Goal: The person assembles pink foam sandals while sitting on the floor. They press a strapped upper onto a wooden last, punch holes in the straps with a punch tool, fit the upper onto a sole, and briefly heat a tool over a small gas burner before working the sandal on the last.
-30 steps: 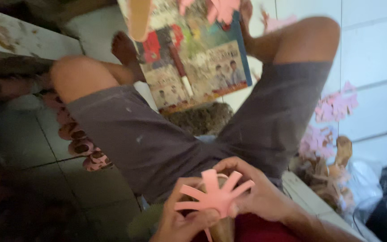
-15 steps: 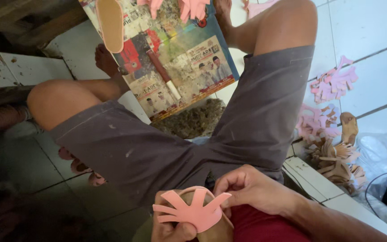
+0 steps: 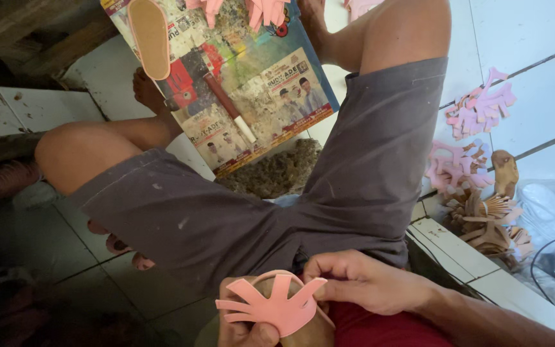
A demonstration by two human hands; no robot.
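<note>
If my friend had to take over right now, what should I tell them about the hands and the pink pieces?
Left hand: holds the pink strap piece from below, thumb on its lower edge.
Right hand: fingertips pinch the strap piece's right side.
The piece is curved over something brown under it; what that is cannot be told.
On the floor: a tan sole and a brush lie on the printed sheet. Heaps of pink cut pieces and brown finished pieces lie to the right.
Done: many pieces cut, some assembled.
Left: this strap is not yet on a sole.
</note>
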